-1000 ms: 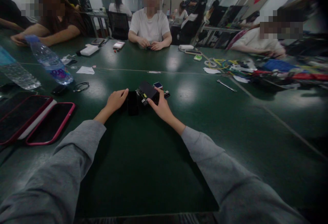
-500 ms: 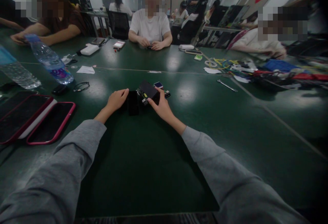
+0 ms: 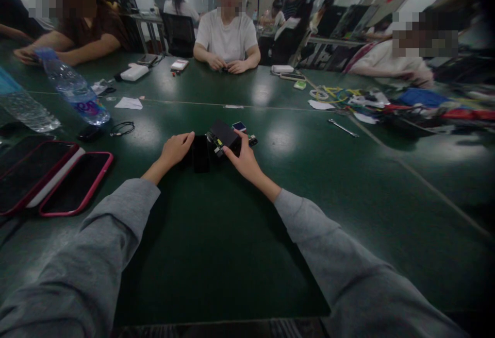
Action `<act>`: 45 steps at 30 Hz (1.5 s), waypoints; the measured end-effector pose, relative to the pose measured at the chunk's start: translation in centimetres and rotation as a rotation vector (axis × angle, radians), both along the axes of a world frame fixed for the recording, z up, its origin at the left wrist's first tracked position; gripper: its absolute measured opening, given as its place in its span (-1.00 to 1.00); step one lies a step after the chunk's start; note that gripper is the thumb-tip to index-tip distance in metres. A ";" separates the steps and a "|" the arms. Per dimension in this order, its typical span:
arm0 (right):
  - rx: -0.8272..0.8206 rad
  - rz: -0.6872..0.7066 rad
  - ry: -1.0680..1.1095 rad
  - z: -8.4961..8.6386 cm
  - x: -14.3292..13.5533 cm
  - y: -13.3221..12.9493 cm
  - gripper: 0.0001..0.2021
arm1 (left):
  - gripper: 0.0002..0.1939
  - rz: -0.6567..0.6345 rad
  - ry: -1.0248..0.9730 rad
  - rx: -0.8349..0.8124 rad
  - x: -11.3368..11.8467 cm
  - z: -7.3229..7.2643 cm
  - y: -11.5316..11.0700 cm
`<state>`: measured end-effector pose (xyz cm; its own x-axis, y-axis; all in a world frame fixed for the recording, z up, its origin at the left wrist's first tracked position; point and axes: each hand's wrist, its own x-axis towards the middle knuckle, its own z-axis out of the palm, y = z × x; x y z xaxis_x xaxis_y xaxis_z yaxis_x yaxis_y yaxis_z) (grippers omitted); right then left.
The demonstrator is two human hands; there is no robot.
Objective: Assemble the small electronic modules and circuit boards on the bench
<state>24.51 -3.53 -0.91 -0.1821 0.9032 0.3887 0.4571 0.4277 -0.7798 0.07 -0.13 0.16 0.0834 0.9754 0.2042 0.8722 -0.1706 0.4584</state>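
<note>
My right hand [image 3: 247,158] is closed around a black box-shaped device [image 3: 225,135], thumb on the near side and fingers at the far right. Small boards or connectors, one with a yellow-green part, show at the box's near left edge. Left of it, a flat black rectangular slab [image 3: 200,154] lies on the dark green table [image 3: 228,255]. My left hand [image 3: 175,150] is at the slab's left edge with fingers curled together; what they grip, if anything, is hidden. Just beyond the box are a small blue-and-white item [image 3: 239,127] and a small dark part [image 3: 252,140].
Red-edged phones [image 3: 77,183], a water bottle [image 3: 79,90] and a coiled black cable [image 3: 122,129] lie to the left. A wrench [image 3: 343,128] and a heap of cables [image 3: 371,98] are on the right. Across the table sits a person in a white shirt [image 3: 226,36].
The view has shifted very slightly. Both hands, the black box and the slab keep their places relative to one another.
</note>
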 end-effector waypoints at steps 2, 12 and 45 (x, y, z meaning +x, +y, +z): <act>0.010 -0.005 -0.005 0.0 0.0 0.0 -0.33 | -0.41 0.001 0.005 0.003 0.0 0.0 0.0; 0.029 -0.011 -0.017 0.2 -0.1 0.0 -0.34 | -0.43 -0.003 0.000 0.006 0.0 0.0 0.0; 0.023 0.005 -0.030 0.4 -0.1 -0.1 -0.34 | -0.41 0.002 -0.021 -0.001 0.0 -0.1 0.0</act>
<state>24.45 -3.60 -0.54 -0.1980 0.8932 0.4037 0.4780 0.4476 -0.7558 0.05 -0.12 0.06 0.0770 0.9758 0.2047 0.8630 -0.1681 0.4764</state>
